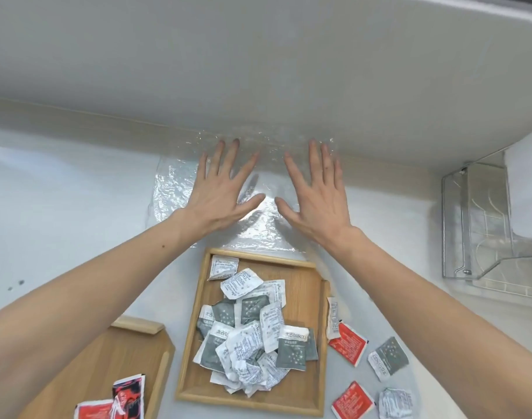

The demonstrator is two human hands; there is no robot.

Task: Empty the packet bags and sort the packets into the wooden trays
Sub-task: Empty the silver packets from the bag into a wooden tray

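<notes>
Both hands lie flat with fingers straight and spread, palms down on a clear, crinkled plastic bag (171,192) spread on the pale counter (62,207) where it meets the wall (258,71). The left hand (220,189) and the right hand (316,192) press side by side, thumbs angled toward each other but apart, and neither grips anything. The bag looks flat, with no packets showing inside it. Of the 2 wooden trays, the middle tray (304,285) sits just below the bag and holds a loose heap of grey and white packets (252,337). The left tray (122,355) is partly under the left forearm and holds red packets (128,394) at its near end. To the right of the middle tray, loose packets lie on the counter: a red one (347,346), a grey one (387,358), another red one (352,399) and a crumpled white one (396,403). A clear plastic rack (476,231) stands at the far right
</notes>
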